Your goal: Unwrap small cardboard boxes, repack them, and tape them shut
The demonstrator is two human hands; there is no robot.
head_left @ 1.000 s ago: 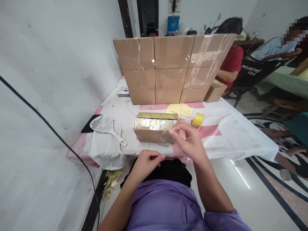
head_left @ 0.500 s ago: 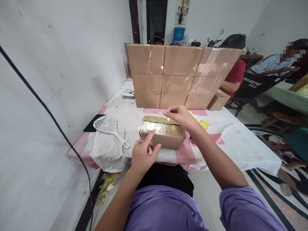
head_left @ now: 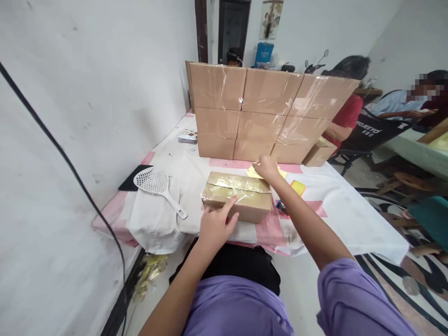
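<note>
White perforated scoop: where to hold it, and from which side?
Probably by the scoop's handle, the left grip coming from the near right: that narrow part slants that way, toward the person, while the broad perforated head lies farther off.

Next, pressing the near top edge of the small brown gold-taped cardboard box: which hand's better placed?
Probably the left hand: its index finger is at that edge of the box. The right hand is farther off, near the pale yellow flat sheets beyond it.
</note>
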